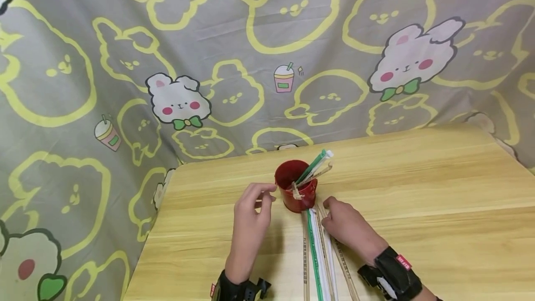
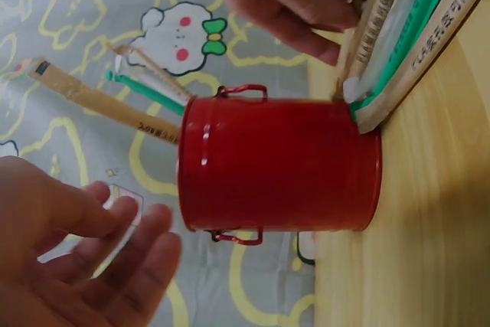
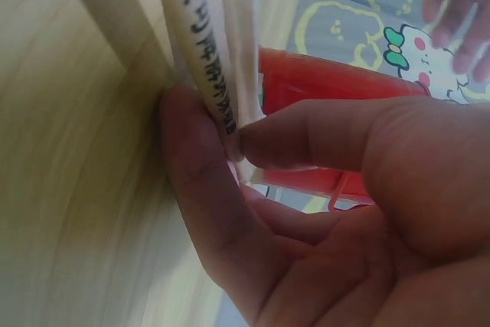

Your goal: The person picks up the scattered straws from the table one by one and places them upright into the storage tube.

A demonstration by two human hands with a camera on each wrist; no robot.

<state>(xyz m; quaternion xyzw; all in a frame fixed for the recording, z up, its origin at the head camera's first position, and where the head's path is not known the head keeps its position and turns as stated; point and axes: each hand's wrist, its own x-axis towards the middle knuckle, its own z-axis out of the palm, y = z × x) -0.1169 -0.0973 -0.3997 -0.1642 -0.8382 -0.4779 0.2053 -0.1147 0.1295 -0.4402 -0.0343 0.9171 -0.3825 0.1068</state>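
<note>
A small red metal bucket (image 1: 297, 202) with loop handles stands upright on the table. Several wrapped straws lean out of it toward the right, among them a green straw (image 1: 311, 167). My left hand (image 1: 252, 210) hovers just left of the bucket's rim, fingers loosely bent and holding nothing. Thumb and index finger of my right hand (image 1: 353, 229) pinch the far end of a brown printed straw (image 3: 200, 44), low over the table and right of the bucket's base. Beside it lie other straws, including a green-wrapped straw (image 1: 313, 250) and a white straw (image 1: 321, 264).
The straws on the table run from the bucket's foot toward the near edge. Behind the wooden table (image 1: 418, 189) hangs a grey curtain (image 1: 234, 50) printed with yellow outlines and rabbits, and it continues along the left side.
</note>
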